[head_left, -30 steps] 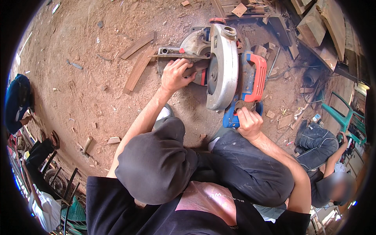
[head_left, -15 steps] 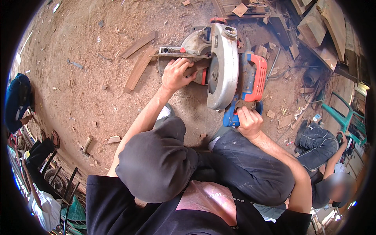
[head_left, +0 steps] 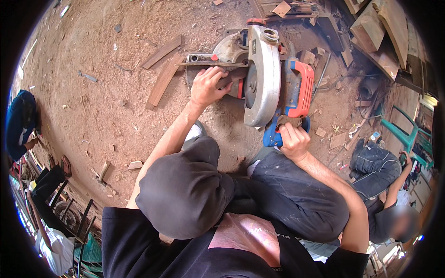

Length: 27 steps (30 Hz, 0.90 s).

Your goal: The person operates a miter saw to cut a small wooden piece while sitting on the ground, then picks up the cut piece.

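A miter saw (head_left: 263,78) with a grey blade guard and a red and blue motor housing stands on the dirt floor before me. My right hand (head_left: 294,140) is closed around its blue rear handle. Left of the blade, my left hand (head_left: 208,87) grips a short dark piece of wood (head_left: 236,76) and presses it against the saw's metal fence (head_left: 211,64). The fingers are bent over the wood, close to the blade guard. The blade's lower edge and the wood's far end are hidden by the guard.
Two wood strips (head_left: 164,81) lie left of the saw. Stacked timber (head_left: 371,30) and offcuts fill the far right. A seated person (head_left: 378,167) is at right near a green plastic chair (head_left: 403,134); another person (head_left: 22,123) is at far left. Scraps dot the dirt.
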Each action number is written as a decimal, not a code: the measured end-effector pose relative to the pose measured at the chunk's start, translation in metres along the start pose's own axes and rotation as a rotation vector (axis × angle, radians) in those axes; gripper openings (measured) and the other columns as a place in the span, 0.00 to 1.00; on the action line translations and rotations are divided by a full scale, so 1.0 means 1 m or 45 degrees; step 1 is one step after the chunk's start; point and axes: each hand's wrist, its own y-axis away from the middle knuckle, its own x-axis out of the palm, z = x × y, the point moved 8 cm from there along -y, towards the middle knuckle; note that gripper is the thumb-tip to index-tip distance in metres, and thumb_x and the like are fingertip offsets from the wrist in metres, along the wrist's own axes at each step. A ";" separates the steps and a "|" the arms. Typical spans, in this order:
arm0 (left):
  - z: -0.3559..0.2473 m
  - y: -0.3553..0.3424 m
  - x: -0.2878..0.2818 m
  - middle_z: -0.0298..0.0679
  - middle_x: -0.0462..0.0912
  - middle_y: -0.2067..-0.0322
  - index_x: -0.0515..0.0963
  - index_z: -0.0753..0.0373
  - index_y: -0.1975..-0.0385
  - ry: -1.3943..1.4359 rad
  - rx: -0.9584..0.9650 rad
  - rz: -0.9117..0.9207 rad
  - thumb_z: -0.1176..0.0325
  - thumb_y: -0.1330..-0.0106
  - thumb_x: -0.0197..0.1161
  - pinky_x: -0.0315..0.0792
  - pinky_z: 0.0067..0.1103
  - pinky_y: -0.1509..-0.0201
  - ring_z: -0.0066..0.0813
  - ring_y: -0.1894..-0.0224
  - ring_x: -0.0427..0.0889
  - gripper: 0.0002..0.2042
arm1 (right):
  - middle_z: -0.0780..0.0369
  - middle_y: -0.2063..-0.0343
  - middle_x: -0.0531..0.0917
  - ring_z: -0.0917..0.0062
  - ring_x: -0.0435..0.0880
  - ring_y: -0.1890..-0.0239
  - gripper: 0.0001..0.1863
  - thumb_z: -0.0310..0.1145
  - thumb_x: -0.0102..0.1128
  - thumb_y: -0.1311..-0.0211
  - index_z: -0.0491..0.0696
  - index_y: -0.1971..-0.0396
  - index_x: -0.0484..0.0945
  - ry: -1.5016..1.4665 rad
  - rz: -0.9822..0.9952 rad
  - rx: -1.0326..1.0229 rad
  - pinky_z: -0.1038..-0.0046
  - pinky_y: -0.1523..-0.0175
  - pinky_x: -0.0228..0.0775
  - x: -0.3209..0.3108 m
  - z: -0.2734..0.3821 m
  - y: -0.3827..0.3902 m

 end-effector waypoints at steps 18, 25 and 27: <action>0.002 0.001 0.003 0.33 0.86 0.59 0.84 0.59 0.62 -0.013 -0.026 0.037 0.60 0.45 0.81 0.78 0.30 0.52 0.33 0.56 0.86 0.15 | 0.61 0.72 0.80 0.68 0.84 0.75 0.13 0.32 0.64 0.50 0.46 0.63 0.80 -0.036 0.040 0.002 0.65 0.70 0.72 0.011 -0.002 0.008; 0.002 0.001 0.003 0.33 0.86 0.59 0.84 0.59 0.62 -0.013 -0.029 0.043 0.60 0.45 0.81 0.77 0.30 0.51 0.33 0.55 0.86 0.16 | 0.60 0.72 0.80 0.68 0.84 0.74 0.12 0.31 0.63 0.50 0.46 0.64 0.79 -0.020 0.019 -0.015 0.66 0.69 0.72 0.015 -0.002 0.009; 0.002 0.000 0.003 0.33 0.86 0.59 0.84 0.59 0.62 -0.009 -0.033 0.043 0.61 0.45 0.81 0.77 0.31 0.51 0.33 0.55 0.86 0.16 | 0.60 0.71 0.81 0.68 0.84 0.74 0.12 0.30 0.63 0.49 0.45 0.63 0.79 -0.025 0.032 -0.010 0.65 0.69 0.72 0.017 -0.003 0.010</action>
